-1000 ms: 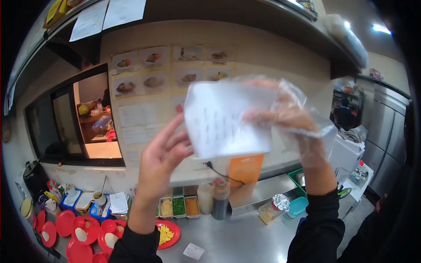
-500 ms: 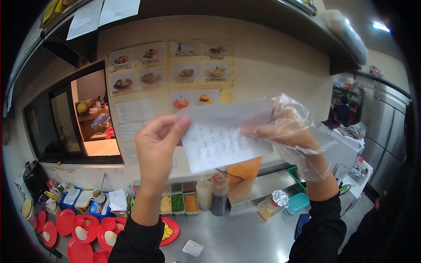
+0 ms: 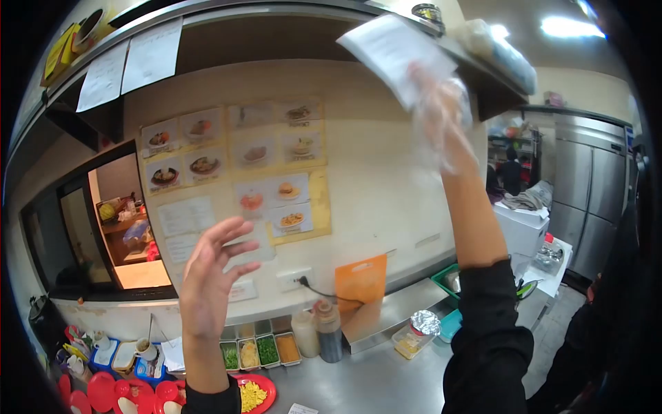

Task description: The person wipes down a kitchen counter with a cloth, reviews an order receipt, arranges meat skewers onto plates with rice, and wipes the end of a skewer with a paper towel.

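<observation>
My right hand, inside a clear plastic glove, is raised high at the upper right. It grips a white handwritten paper slip, blurred by motion, in front of the overhead shelf. My bare left hand is lifted in front of the wall with its fingers spread, holding nothing. Below it are metal trays of toppings and a red plate with yellow food. Two squeeze bottles stand just right of the trays.
Two paper sheets hang from the shelf edge at left. Food pictures cover the wall beside a window. An orange cutting board leans at the back. A foil-topped container sits on the steel counter. Red dishes crowd the left.
The paper slip has gone from between both hands up to the right in my right hand. My left hand has let go of it and spread its fingers. The view has tilted upward.
</observation>
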{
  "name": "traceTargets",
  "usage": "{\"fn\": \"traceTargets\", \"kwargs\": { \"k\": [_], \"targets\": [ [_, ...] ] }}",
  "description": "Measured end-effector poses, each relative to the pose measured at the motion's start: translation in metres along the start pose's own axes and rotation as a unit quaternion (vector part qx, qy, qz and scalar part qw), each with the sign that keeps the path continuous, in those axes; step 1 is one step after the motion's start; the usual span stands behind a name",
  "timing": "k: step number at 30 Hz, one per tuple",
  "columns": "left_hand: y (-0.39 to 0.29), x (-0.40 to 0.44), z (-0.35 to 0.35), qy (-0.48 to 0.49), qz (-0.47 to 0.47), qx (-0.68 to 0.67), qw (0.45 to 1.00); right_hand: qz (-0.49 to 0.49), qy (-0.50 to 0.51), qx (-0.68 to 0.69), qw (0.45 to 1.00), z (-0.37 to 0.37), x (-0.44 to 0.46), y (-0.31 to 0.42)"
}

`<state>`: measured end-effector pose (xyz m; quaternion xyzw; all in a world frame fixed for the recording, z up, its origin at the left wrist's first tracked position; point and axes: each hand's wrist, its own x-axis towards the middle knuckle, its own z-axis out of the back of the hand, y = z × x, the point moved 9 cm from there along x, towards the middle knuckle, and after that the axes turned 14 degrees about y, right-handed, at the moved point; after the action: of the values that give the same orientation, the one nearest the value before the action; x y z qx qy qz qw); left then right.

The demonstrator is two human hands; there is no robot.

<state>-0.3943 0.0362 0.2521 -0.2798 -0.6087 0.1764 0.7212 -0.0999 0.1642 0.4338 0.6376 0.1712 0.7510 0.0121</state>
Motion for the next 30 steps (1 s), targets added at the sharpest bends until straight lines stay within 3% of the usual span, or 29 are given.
{"fn": "traceTargets", "kwargs": {
  "k": [2,5,13,18,21,23,24,25,26,27,30],
  "targets": [
    [-0.004,-0.011,-0.001,0.015,0.0,0.027,1.0,-0.018,-0.139,0.034,0.99,0.06,0.04,-0.03],
    [-0.008,-0.029,0.003,0.014,0.004,0.047,0.999,-0.072,-0.229,0.084,0.967,0.095,0.062,-0.073],
    [-0.016,-0.091,0.056,-0.069,0.039,0.115,0.99,-0.059,-0.273,0.13,0.951,0.119,0.09,-0.088],
    [-0.008,-0.135,0.079,-0.119,0.089,0.123,0.981,-0.016,-0.249,0.15,0.957,0.12,0.117,-0.085],
    [0.014,-0.162,0.083,-0.101,0.156,0.081,0.979,0.017,-0.199,0.256,0.946,0.094,0.104,-0.087],
    [0.04,-0.185,0.084,-0.076,0.217,0.055,0.972,-0.075,-0.285,0.34,0.893,0.025,0.037,-0.064],
    [0.053,-0.197,0.082,-0.069,0.254,0.05,0.964,-0.098,-0.182,0.386,0.899,0.027,0.049,-0.107],
    [0.067,-0.209,0.078,-0.063,0.299,0.039,0.951,-0.108,-0.067,0.342,0.931,-0.005,0.028,-0.104],
    [0.082,-0.223,0.077,-0.057,0.327,0.052,0.942,-0.087,-0.015,0.221,0.971,-0.033,0.008,-0.096],
    [0.098,-0.238,0.077,-0.049,0.355,0.063,0.931,-0.053,0.09,0.183,0.978,-0.051,-0.005,-0.111],
    [0.142,-0.292,0.082,-0.006,0.442,0.161,0.882,-0.188,0.276,0.186,0.924,-0.136,-0.063,-0.132]
  ]
}}
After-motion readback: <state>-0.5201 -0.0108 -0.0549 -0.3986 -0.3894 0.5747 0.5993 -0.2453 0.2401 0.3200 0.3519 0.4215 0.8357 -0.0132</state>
